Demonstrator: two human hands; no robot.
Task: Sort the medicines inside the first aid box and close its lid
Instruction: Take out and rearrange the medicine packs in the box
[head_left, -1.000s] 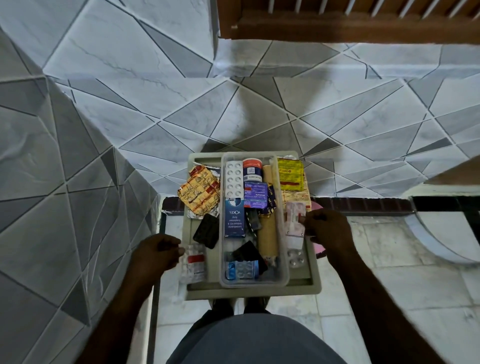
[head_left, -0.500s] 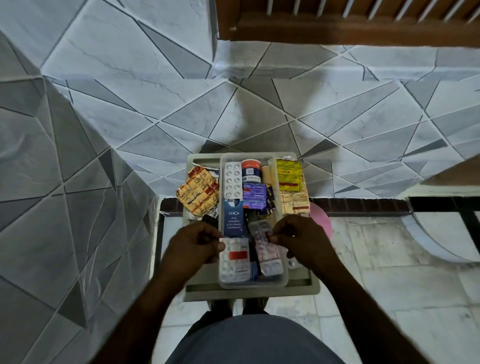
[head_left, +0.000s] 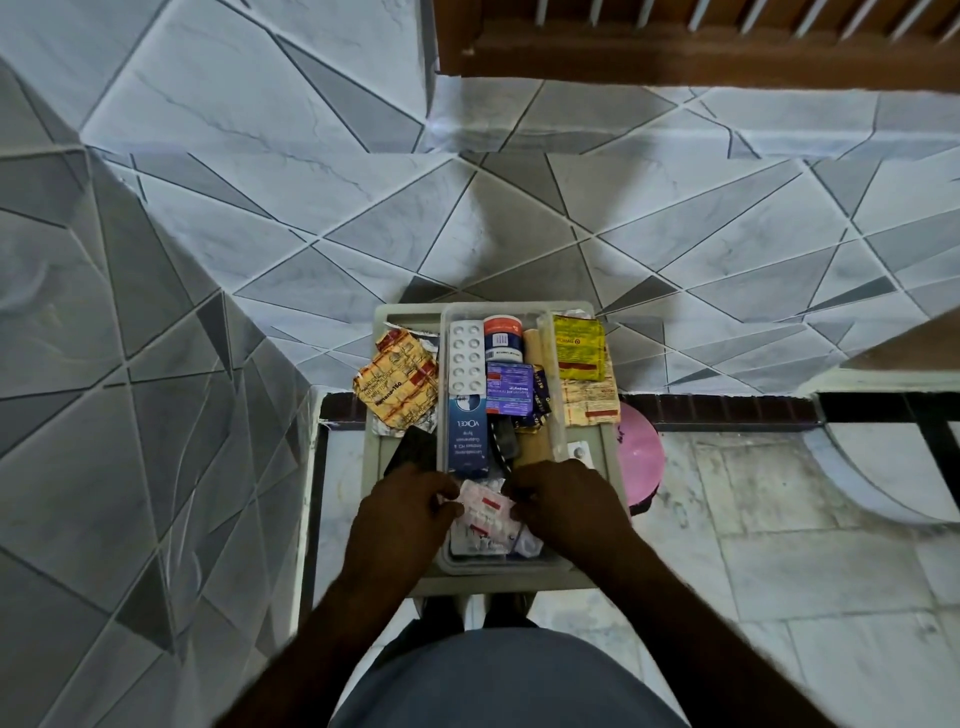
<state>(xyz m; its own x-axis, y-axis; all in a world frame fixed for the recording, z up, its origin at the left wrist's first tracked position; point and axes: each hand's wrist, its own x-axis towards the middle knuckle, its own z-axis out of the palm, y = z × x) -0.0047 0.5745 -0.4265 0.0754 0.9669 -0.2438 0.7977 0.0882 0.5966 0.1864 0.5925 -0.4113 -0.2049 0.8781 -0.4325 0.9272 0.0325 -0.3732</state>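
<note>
A clear plastic first aid box (head_left: 546, 332) sits on a pale stool top (head_left: 605, 545), its lid off and not in view. Inside lie a white blister strip (head_left: 466, 357), a white and red jar (head_left: 502, 339), a purple carton (head_left: 509, 388), a blue carton (head_left: 467, 436) and a tan roll (head_left: 535, 348). At the near end my left hand (head_left: 405, 512) and my right hand (head_left: 563, 501) pinch pink and white blister strips (head_left: 485, 512) from both sides, over other strips in the box.
Orange and gold strips (head_left: 400, 384) lie left of the box, with a black strip (head_left: 413, 449) below them. Yellow strips (head_left: 579, 348) and a small blister (head_left: 581, 451) lie to its right. A pink round object (head_left: 641, 462) sits lower right of the stool. Tiled walls stand close behind and left.
Both hands carried blister strips from the stool's sides into the near end of the box and came together, now pinching the strips between them.
</note>
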